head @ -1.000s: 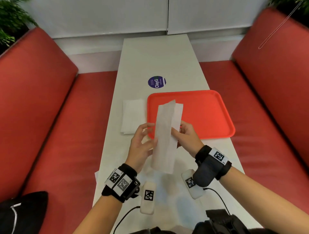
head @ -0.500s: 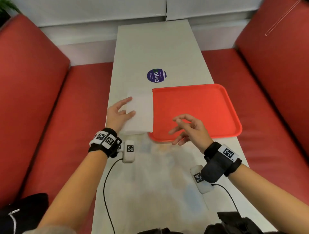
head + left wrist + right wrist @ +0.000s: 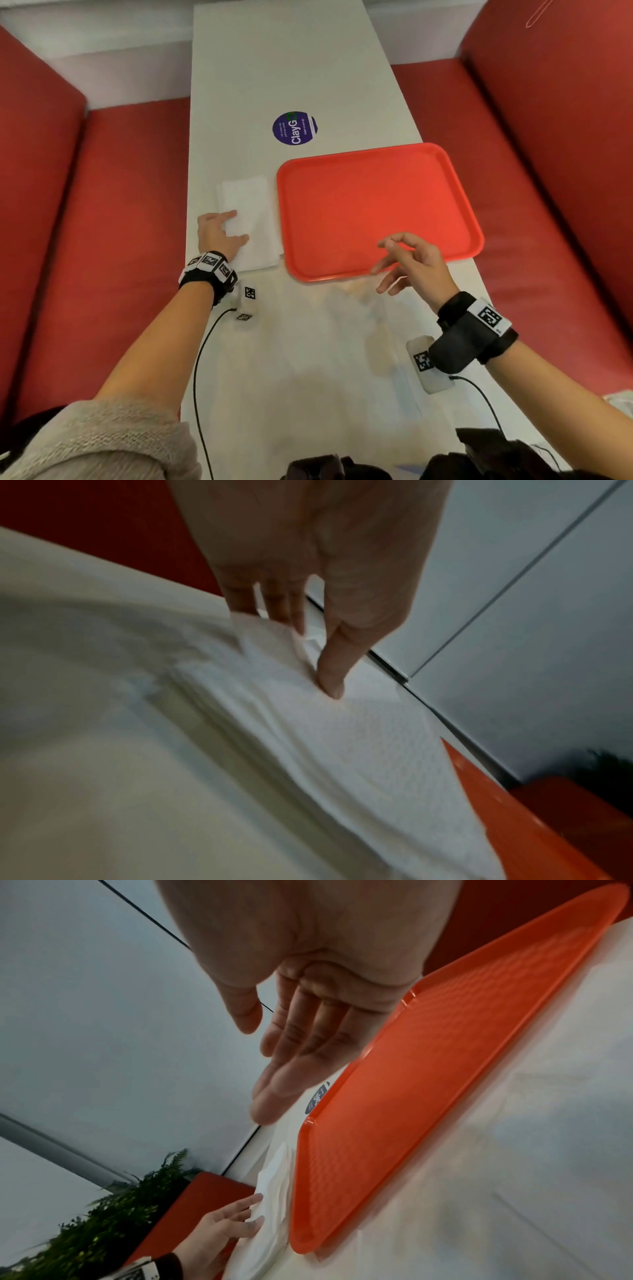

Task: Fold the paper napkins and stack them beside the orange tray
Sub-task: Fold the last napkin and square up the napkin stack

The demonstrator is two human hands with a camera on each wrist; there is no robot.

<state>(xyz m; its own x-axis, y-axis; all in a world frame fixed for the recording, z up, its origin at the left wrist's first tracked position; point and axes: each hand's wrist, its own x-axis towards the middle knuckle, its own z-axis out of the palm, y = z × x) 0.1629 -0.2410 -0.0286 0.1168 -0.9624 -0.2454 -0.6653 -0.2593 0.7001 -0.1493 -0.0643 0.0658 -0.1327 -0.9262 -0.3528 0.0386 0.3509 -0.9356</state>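
Observation:
A stack of folded white napkins point(image 3: 255, 205) lies on the white table, right against the left rim of the orange tray point(image 3: 376, 212). My left hand point(image 3: 222, 233) rests on the stack's near left part with straight fingers. In the left wrist view the thumb point(image 3: 330, 685) presses on the top napkin point(image 3: 359, 737), which is slightly ruffled under the left hand point(image 3: 313, 660). My right hand point(image 3: 394, 260) hovers over the tray's near edge, fingers relaxed and holding nothing. The right wrist view shows the right hand point(image 3: 260, 1069), tray point(image 3: 411, 1083), stack point(image 3: 274, 1185) and left hand point(image 3: 232, 1223).
A round purple sticker point(image 3: 294, 128) sits on the table beyond the tray. Red benches point(image 3: 102, 205) flank the narrow table on both sides. Sensor cables point(image 3: 198, 359) trail from my wrists over the near tabletop, and a dark bag point(image 3: 513, 455) lies at the near edge.
A second ago both hands held a folded napkin upright. My left hand has since laid it on the stack and stays there; my right hand has let go and drifted right over the tray.

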